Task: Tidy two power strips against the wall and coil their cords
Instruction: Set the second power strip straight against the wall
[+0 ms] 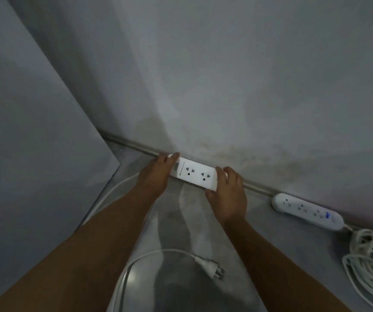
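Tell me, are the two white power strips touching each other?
Apart. The head view shows bare floor between the rectangular strip and the rounded strip lying farther right along the wall.

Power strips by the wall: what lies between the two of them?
Head view: the right hand gripping the rectangular strip at its end, then bare floor up to the rounded strip.

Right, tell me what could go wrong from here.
1. The loose cord loops over the floor below the rectangular power strip; it could snag a foot or tug that strip off the wall.
2. Its plug lies prongs exposed, easy to step on.
3. The cord bundle by the rounded power strip looks loosely wound and may sprawl.
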### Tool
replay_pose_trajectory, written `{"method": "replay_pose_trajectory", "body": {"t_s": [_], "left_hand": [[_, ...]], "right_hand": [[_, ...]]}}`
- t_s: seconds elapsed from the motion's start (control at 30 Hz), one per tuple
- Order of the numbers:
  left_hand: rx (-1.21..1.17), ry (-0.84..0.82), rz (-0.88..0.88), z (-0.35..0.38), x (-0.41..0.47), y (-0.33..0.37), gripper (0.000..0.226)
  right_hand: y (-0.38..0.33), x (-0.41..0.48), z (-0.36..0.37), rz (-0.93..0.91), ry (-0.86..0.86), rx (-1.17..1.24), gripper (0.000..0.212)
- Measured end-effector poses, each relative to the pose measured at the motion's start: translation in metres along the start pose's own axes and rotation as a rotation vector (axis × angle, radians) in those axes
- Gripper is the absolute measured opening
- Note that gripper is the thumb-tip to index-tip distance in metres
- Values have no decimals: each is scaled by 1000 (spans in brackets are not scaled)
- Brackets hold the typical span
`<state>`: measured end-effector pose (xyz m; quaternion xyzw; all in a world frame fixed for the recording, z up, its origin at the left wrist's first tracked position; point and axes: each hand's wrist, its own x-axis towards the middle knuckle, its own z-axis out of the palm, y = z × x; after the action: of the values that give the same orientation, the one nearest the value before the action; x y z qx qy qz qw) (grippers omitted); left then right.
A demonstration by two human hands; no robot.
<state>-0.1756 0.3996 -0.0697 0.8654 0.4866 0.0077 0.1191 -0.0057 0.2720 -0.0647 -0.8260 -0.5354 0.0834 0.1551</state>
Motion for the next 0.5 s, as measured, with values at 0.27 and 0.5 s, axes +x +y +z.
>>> {"method": "replay_pose_trajectory", "body": {"t_s": [0.27, 0.5], "left_hand": [[-6, -37, -64, 21, 16, 9, 65], [-35, -46, -95, 27, 18, 4, 54]], "right_hand": [[11, 9, 24, 123, -50, 95, 54], [19, 13, 33, 51, -42, 71, 40]]}}
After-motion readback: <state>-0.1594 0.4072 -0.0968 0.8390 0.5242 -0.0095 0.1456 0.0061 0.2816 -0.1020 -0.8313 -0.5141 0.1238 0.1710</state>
